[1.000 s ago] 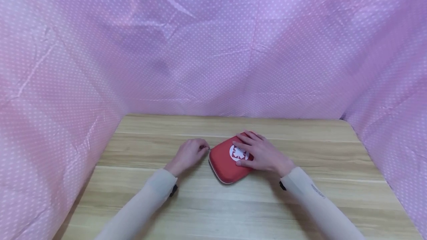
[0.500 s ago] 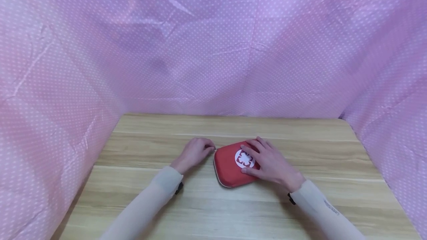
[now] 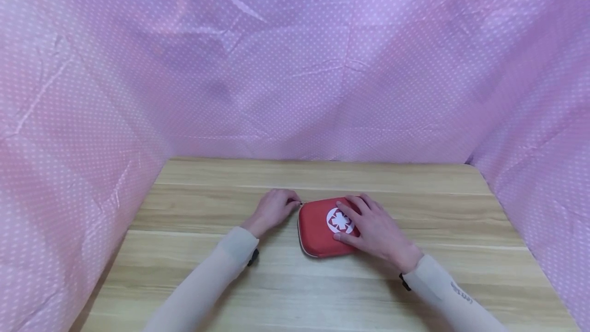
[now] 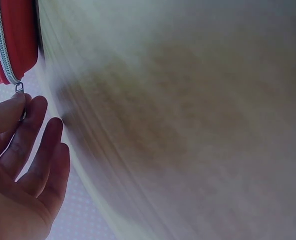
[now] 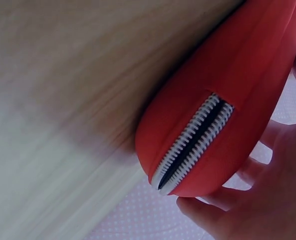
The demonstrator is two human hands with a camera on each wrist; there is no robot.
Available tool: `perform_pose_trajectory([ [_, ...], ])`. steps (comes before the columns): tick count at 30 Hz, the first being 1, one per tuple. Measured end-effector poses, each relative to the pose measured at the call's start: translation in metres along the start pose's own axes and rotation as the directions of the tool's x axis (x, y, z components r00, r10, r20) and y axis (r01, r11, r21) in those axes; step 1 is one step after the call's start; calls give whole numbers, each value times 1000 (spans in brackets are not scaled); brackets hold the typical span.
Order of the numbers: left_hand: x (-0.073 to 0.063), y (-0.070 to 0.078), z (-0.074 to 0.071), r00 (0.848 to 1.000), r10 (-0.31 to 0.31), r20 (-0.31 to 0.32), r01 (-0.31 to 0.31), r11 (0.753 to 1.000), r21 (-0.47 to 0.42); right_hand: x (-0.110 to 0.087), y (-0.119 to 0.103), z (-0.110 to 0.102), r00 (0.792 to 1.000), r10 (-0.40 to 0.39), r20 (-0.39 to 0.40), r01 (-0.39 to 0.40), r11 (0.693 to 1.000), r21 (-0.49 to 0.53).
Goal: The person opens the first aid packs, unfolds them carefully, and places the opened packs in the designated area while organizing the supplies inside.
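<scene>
A red zippered first-aid case (image 3: 318, 229) with a white round emblem lies on the wooden table in the head view. At its far left corner, my left hand (image 3: 275, 209) pinches the metal zipper pull (image 4: 20, 88) between thumb and index finger. Closed teeth run along the side up to that pull in the left wrist view. My right hand (image 3: 378, 227) rests spread over the case's right part, thumb and fingers lying on the lid and partly covering the emblem. In the right wrist view, the zipper teeth (image 5: 195, 140) at this end stand apart with a dark gap between.
The wooden table (image 3: 276, 291) extends around the case on all sides. A pink dotted cloth (image 3: 295, 65) hangs behind the table and along both its sides.
The case has turned and shifted slightly to the right and nearer. Both hands have moved right with it, the left keeping its pinch on the zipper pull and the right staying on the lid.
</scene>
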State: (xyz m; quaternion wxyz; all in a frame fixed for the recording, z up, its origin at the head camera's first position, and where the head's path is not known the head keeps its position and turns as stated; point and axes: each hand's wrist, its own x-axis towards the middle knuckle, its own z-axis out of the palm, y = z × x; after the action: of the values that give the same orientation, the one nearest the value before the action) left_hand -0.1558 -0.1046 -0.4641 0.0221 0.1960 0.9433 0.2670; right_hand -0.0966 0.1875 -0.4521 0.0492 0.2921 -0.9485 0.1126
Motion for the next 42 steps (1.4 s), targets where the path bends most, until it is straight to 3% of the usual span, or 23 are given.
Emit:
perform_pose_trajectory([
  [29,-13,-2,-5,1000,2,-8,-1,997,83,-3,-5,4,998,61,3,-61,998,11],
  [42,-21,-8,-6,996,91,-26,-86,987,138,-3,-5,5,998,69,-1,-69,998,9],
])
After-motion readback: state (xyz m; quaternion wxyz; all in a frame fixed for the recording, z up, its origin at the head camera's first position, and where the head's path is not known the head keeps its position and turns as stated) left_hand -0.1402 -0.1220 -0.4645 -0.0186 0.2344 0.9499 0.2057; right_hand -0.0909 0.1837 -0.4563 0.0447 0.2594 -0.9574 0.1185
